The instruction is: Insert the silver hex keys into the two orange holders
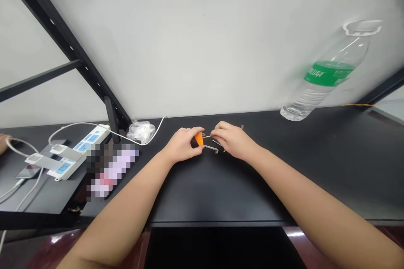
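Near the middle of the desk, my left hand (183, 145) grips a small orange holder (199, 138) between thumb and fingers. Bent metal hex keys (212, 148) stick out from the holder toward the right. My right hand (232, 138) is closed, its fingertips pinching a thin hex key (206, 136) whose other end reaches the holder. More metal shows around the right hand: a short end (242, 126) pokes out behind it, and another piece lies under its fingers, partly hidden.
A large clear bottle (328, 73) with a green label stands at the back right by the wall. To the left are a crumpled plastic bag (141, 132), a white cable, a blurred-out phone-like object (115, 168) and a power strip (80, 151) with chargers. Another person's hand (3, 143) shows at the far left.
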`<control>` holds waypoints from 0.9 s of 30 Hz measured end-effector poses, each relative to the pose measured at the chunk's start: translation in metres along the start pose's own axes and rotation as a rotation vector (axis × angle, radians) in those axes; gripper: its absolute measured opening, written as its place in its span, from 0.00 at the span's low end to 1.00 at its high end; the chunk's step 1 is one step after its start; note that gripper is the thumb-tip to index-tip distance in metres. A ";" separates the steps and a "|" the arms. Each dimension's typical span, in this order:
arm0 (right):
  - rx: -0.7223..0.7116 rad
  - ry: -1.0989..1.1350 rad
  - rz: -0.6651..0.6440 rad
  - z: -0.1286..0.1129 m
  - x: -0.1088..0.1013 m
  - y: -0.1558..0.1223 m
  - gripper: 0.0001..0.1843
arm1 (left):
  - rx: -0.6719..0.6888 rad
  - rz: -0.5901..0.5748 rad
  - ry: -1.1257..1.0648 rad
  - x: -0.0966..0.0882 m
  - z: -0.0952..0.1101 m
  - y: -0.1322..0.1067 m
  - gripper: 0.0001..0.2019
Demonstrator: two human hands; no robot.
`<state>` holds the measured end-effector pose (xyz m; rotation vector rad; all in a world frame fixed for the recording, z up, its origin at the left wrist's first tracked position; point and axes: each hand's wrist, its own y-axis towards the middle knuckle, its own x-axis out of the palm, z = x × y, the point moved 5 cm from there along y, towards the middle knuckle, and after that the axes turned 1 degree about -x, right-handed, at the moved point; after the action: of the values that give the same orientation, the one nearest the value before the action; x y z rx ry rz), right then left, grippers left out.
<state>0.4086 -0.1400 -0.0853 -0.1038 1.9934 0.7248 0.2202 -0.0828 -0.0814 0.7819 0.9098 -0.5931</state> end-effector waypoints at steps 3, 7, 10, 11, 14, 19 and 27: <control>-0.013 0.017 -0.023 -0.006 0.004 0.002 0.14 | 0.021 -0.008 -0.007 0.001 0.007 0.001 0.27; 0.006 0.164 -0.019 -0.016 0.010 0.006 0.11 | 0.020 -0.032 -0.044 0.004 0.014 0.003 0.21; 0.108 0.225 0.048 -0.009 0.004 0.006 0.08 | -0.006 -0.019 -0.052 0.005 0.011 0.004 0.21; 0.145 0.196 0.053 -0.003 0.001 0.005 0.07 | -0.013 -0.005 -0.046 0.004 0.008 0.004 0.22; 0.228 0.027 -0.054 0.016 -0.002 -0.001 0.03 | -0.025 0.034 -0.023 0.005 0.002 0.003 0.25; 0.365 -0.114 -0.359 0.031 0.012 -0.013 0.05 | -0.037 0.050 -0.010 0.008 -0.003 0.002 0.26; 0.340 -0.080 -0.268 0.014 0.008 -0.005 0.09 | -0.019 0.104 -0.011 0.002 -0.003 0.003 0.23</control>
<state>0.4176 -0.1351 -0.0992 -0.1338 1.9491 0.2110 0.2221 -0.0793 -0.0835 0.8032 0.8582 -0.4963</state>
